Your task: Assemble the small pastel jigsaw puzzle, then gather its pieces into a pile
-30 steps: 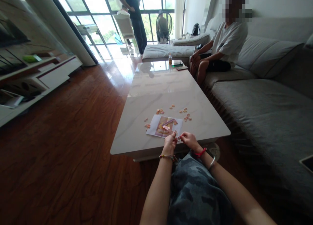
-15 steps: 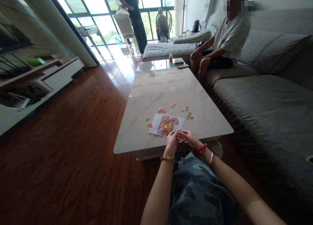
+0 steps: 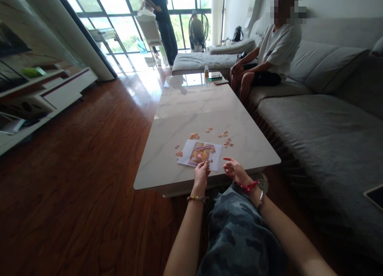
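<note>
A picture sheet with a partly built jigsaw (image 3: 200,153) lies near the front edge of the white marble coffee table (image 3: 191,108). My left hand (image 3: 201,171) is over the sheet's near edge, its fingers pinched on a small puzzle piece. My right hand (image 3: 235,170) hovers just right of the sheet, fingers loosely curled with nothing seen in them. Several loose orange puzzle pieces (image 3: 226,141) lie scattered beyond and beside the sheet.
A person (image 3: 267,56) sits on the grey sofa (image 3: 317,120) at right. Another person (image 3: 163,24) stands by the windows near a white chair. A bottle (image 3: 206,71) and phones sit at the table's far end. A low TV shelf (image 3: 38,96) lines the left wall.
My hands were together at the sheet's near edge; they have drawn apart, the right moving to the right and the left staying at the sheet with a piece.
</note>
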Tool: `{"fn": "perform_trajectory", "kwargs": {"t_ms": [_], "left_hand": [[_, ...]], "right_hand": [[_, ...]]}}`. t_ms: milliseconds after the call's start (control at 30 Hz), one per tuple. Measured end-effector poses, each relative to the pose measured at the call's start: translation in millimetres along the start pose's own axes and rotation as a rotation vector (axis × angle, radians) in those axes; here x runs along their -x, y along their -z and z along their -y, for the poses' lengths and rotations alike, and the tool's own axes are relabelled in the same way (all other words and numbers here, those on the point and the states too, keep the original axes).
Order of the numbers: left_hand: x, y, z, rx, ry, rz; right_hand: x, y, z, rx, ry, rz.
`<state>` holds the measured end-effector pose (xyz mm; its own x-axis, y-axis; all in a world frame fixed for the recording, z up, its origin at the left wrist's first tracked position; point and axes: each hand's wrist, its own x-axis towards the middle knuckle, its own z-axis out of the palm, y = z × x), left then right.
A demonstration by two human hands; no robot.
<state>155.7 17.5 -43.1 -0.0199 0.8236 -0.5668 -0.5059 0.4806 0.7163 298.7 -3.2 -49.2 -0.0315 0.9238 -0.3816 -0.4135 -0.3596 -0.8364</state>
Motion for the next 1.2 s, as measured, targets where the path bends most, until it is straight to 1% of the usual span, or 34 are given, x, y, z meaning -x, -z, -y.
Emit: {"fn": "perform_trajectory", "kwargs": {"t_ms": [67, 133, 233, 367, 433, 500, 567, 633, 700, 767, 833, 933, 1000, 1067, 1133, 1200], "left_hand": [[6, -0.3, -1, -0.036, 0.020, 0.068], [13, -1.6, -1, -0.064, 0.044, 0.114], [19, -2.9, 2, -0.070, 0.063, 0.123], [21, -6.8, 8, -0.025, 0.091, 0.124], [19, -10.3, 11, -0.006, 0.108, 0.113], [16, -11.7, 11, 0.004, 0.108, 0.071], [12, -7.6, 5, 0.007, 0.101, 0.025], [10, 2.0, -7, -0.002, 0.104, 0.014], [11, 12.5, -18, -0.034, 0.109, 0.055], [18, 17.7, -24, -0.087, 0.091, 0.105], [27, 14.9, -23, -0.153, 0.061, 0.149], [36, 2.1, -13, -0.238, 0.015, 0.190], [37, -5.0, -8, -0.300, -0.034, 0.194], [36, -7.5, -6, -0.356, -0.087, 0.194], [34, -6.0, -6, -0.379, -0.114, 0.201], [34, -2.1, -8, -0.363, -0.103, 0.219]], "right_hand": [[3, -6, 0, -0.007, -0.068, 0.066], [4, -12, 0, -0.002, -0.095, 0.107], [2, -19, -2, 0.062, -0.037, 0.112], [2, -20, -5, 0.154, 0.046, 0.098], [4, -19, -5, 0.181, 0.065, 0.068], [5, -17, -3, 0.210, 0.119, -0.001], [6, -13, 2, 0.203, 0.207, -0.104], [6, -9, 7, 0.100, 0.217, -0.150], [4, -6, 8, -0.025, 0.130, -0.103], [2, -7, 5, -0.077, 0.031, -0.022], [1, -10, -1, -0.079, -0.039, 0.041], [0, -17, -9, -0.093, -0.133, 0.104], [2, -19, -11, -0.088, -0.152, 0.121], [6, -20, -10, -0.041, -0.121, 0.136], [9, -19, -8, 0.025, -0.073, 0.155], [9, -16, -6, 0.021, -0.045, 0.159]]}}
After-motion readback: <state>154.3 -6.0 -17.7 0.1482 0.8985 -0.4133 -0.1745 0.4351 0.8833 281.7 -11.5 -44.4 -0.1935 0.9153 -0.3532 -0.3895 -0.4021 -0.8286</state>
